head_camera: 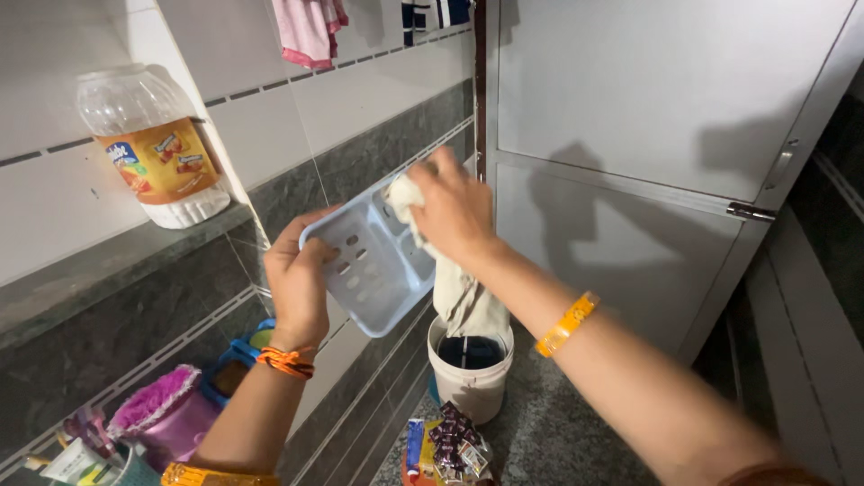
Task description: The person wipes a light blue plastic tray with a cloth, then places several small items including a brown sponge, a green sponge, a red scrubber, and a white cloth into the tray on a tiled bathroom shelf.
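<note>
My left hand (297,274) grips the near edge of a pale blue plastic tray (369,261) with slotted holes and compartments, held up tilted in front of the tiled wall. My right hand (454,207) is closed on a whitish cloth (463,292) and presses its bunched end into the tray's far compartment. The rest of the cloth hangs down from my hand over a small white bucket (470,382) holding dark liquid, which stands on the grey speckled counter.
An upturned clear plastic jar (153,148) with an orange label stands on a stone ledge at left. Below lie a purple container (166,414), blue items and small sachets (445,450). A grey metal door (648,135) with a latch fills the right.
</note>
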